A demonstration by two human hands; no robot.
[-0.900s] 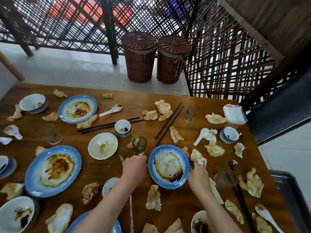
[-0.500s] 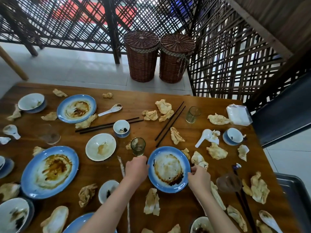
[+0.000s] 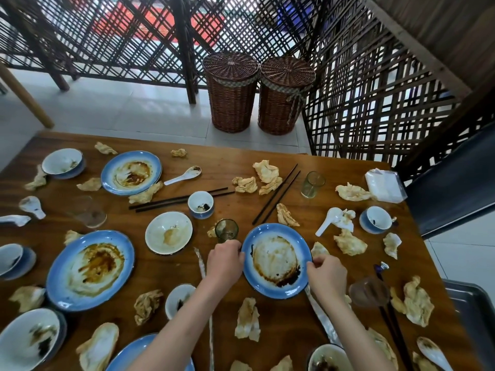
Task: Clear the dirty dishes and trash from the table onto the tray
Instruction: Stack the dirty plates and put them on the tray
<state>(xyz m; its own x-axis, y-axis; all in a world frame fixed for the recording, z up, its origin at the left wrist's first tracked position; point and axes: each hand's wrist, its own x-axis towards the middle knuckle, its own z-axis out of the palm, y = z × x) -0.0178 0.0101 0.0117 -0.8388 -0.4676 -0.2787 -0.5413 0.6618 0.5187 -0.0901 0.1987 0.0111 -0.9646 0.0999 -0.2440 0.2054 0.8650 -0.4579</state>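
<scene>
Both hands now at blue plate [image 3: 276, 261], near-centre of desk [image 3: 316, 162]: left hand [image 3: 223, 259] newly grips left rim, right hand [image 3: 325, 273] pinches right rim, fingers curled. No readable writing.

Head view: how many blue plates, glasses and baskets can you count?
Blue plates: 4
Glasses: 4
Baskets: 2
Total: 10
</scene>
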